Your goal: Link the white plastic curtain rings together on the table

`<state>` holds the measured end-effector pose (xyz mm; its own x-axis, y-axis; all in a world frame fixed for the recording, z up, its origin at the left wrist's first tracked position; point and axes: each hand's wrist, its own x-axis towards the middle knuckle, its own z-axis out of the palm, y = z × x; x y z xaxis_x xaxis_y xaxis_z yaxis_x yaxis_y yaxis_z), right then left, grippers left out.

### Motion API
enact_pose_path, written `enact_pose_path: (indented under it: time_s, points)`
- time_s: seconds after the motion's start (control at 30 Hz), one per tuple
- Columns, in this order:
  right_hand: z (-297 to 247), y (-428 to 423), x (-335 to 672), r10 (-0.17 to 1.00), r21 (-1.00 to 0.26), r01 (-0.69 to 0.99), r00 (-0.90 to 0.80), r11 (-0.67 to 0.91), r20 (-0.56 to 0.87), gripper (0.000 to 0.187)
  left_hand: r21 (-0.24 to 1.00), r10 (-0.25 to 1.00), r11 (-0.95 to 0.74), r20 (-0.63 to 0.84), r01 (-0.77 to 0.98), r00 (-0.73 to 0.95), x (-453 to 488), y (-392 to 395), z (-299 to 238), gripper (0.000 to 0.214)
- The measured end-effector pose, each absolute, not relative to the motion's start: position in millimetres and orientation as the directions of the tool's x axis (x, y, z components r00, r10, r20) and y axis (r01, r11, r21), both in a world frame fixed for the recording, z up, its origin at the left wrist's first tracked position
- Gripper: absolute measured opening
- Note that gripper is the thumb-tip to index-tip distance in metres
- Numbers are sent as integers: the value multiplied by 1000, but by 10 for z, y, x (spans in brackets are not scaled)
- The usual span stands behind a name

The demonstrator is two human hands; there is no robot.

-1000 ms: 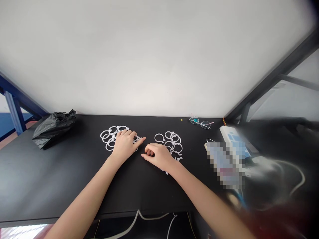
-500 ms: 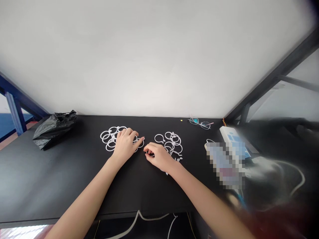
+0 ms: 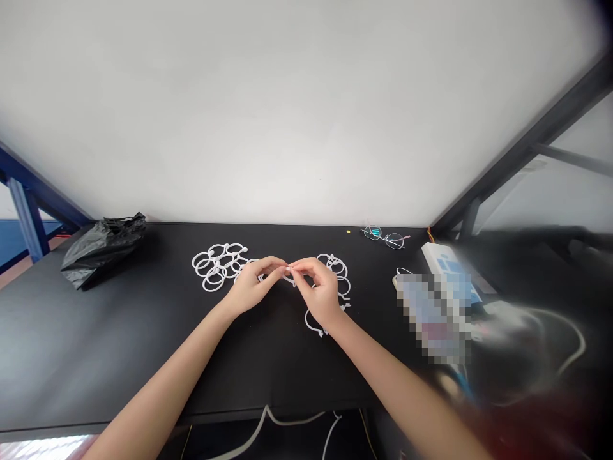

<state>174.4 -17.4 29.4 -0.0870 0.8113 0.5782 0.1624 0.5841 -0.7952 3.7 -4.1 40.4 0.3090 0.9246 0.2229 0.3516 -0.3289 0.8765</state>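
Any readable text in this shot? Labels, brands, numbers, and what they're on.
None legible: the blue print on the white box is too blurred to read, and the pixelated patch beside it hides whatever is there.

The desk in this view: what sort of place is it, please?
Probably a home or small office work area: a black desk with glasses, a plastic bag and loose white rings.

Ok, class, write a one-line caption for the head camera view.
Left hand and right hand pinch a white plastic ring over a black table, between two clusters of rings.
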Motion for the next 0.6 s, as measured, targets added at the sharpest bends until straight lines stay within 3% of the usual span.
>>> enact_pose_path:
  time_s: [0.23, 0.47, 0.6]
  points:
    - [312, -166, 1750, 845, -844, 89, 39, 529, 533, 6, 982, 911, -163, 115, 90, 395, 54, -54, 455, 27]
    - [314, -181, 1747, 757, -729, 274, 2, 628, 653, 11, 991, 964, 41, -6, -128, 267, 19, -18, 415, 29]
    - [264, -191, 1717, 761, -729, 255, -42, 635, 648, 31, 958, 972, 130, -72, -258, 222, 3, -5, 404, 30]
